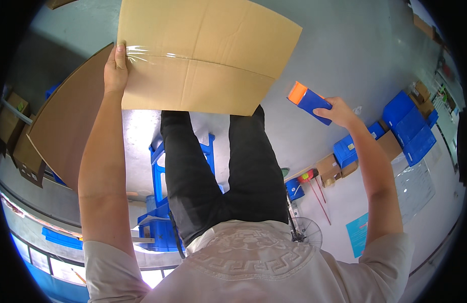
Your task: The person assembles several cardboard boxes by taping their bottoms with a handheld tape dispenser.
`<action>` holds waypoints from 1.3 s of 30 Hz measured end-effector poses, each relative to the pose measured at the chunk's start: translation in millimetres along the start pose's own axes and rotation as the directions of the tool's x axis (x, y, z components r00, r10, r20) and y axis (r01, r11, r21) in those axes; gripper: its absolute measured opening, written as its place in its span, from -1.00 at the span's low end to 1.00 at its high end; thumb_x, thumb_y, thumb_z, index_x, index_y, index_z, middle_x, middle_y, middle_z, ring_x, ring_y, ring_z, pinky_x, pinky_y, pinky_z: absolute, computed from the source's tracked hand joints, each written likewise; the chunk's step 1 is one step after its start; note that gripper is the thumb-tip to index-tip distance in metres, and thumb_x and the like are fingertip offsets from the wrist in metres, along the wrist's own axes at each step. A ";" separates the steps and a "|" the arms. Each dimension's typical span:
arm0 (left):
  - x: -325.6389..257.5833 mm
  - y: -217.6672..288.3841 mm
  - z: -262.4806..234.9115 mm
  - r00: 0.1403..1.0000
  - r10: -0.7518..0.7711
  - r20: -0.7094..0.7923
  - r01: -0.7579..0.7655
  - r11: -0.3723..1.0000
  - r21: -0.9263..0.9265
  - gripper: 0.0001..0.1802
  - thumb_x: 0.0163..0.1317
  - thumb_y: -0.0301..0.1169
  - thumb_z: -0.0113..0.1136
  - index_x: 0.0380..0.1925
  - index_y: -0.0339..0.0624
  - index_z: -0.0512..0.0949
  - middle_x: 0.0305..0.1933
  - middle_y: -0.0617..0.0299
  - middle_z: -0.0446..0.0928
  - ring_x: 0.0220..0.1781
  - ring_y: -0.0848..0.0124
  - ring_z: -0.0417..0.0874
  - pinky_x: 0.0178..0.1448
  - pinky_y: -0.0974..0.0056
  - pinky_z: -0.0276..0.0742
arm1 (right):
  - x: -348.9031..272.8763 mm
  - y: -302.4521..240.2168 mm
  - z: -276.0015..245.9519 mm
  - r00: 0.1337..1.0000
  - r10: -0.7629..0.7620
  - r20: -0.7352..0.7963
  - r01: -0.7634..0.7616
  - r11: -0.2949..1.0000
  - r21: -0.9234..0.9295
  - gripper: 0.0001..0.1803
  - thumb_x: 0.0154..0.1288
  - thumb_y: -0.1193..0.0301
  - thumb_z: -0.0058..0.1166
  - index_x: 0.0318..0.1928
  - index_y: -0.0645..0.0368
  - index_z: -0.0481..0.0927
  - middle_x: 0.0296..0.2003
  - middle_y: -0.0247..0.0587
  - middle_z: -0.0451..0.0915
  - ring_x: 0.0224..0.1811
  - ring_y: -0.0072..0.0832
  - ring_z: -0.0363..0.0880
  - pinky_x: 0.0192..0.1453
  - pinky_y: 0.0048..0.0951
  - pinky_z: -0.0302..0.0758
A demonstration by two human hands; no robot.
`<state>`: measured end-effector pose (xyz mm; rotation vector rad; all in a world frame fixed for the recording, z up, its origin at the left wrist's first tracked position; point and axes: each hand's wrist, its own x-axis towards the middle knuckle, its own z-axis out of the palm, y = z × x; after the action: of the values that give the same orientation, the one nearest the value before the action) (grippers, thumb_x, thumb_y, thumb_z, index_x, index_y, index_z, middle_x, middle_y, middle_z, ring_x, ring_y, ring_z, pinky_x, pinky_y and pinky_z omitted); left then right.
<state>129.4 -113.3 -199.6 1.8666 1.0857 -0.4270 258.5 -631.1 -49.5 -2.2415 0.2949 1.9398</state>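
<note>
My left hand [115,68] grips the left edge of a flattened brown cardboard box [203,55] held out in front of me, where a strip of clear tape crosses the seam. My right hand [341,112] holds a blue tape dispenser with an orange end [308,100], off to the right of the cardboard and apart from it. My legs in black trousers [218,171] show below the cardboard.
A second large cardboard sheet [66,126] lies at the left. A blue plastic stool [160,202] stands under my legs. Blue crates [410,126] and small cardboard boxes [334,169] sit at the right, with a fan [307,230] and a blue bucket [294,189] nearby on the grey floor.
</note>
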 end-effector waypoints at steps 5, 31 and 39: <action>-1.7 2.1 -0.3 0.999 0.044 0.012 -0.044 0.999 0.006 -0.31 0.36 0.17 -0.18 0.21 -0.17 0.41 0.14 0.11 0.50 0.20 0.35 0.46 0.26 0.29 0.31 | 26.4 13.7 5.4 0.997 -0.051 -0.055 0.054 0.997 0.060 -0.55 0.06 0.20 0.28 -0.13 0.29 0.65 -0.39 -0.20 0.65 -0.38 -0.52 0.57 -0.20 -0.44 0.48; 14.2 37.7 -26.9 0.987 0.042 -0.156 -0.003 0.971 0.240 -0.29 0.37 0.18 -0.33 0.12 -0.17 0.47 0.05 -0.02 0.55 0.17 0.16 0.49 0.23 0.16 0.32 | 253.1 -78.7 142.9 0.950 0.150 -0.273 0.263 0.081 0.961 -0.57 0.32 0.25 -0.01 0.09 0.25 0.41 -0.12 -0.10 0.57 -0.04 -0.34 0.52 -0.06 -0.31 0.48; 2.1 210.9 -63.7 0.849 0.373 -0.376 -0.343 0.928 0.146 -0.29 0.39 0.14 -0.32 0.05 -0.27 0.51 -0.01 -0.08 0.56 0.09 0.16 0.53 0.18 0.24 0.35 | 282.0 67.7 -100.0 0.877 0.080 -0.475 0.403 0.415 0.815 -0.57 0.32 0.25 -0.02 0.08 0.27 0.40 -0.12 -0.08 0.57 -0.04 -0.31 0.53 -0.05 -0.30 0.48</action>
<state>295.1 -101.6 -54.9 2.2270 0.9507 0.1430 376.0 -733.6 -313.6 -1.7404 0.8888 0.7098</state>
